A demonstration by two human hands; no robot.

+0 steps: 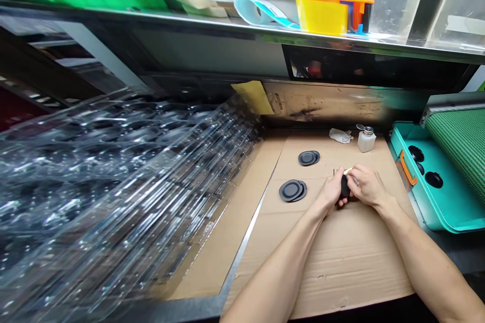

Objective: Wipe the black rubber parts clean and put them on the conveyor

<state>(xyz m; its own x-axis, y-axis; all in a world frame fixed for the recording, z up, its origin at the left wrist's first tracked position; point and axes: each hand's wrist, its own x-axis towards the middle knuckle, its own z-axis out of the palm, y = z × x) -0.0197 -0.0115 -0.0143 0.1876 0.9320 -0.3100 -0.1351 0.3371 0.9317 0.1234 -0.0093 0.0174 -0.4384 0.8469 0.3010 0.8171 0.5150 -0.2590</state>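
Note:
My left hand [331, 189] and my right hand [366, 186] meet above the cardboard sheet [333, 262], with a black rubber piece [344, 186] between them. My left hand grips this piece, and much of it is hidden by my fingers. My right fingertips pinch a small pale strip [347, 171] at its upper edge, though its exact shape is too small to tell. Two stacks of dark rubber discs lie on the cardboard, one [292, 191] left of my hands and one [308, 158] farther ahead.
A pump dispenser bottle [367, 139] and a crumpled white cloth [340, 136] stand beyond my hands. On the right is a teal tray [401, 146] holding black discs, beside a green mat [460, 151]. Stacked clear plastic trays [113, 186] fill the left. A metal shelf [242, 25] runs overhead.

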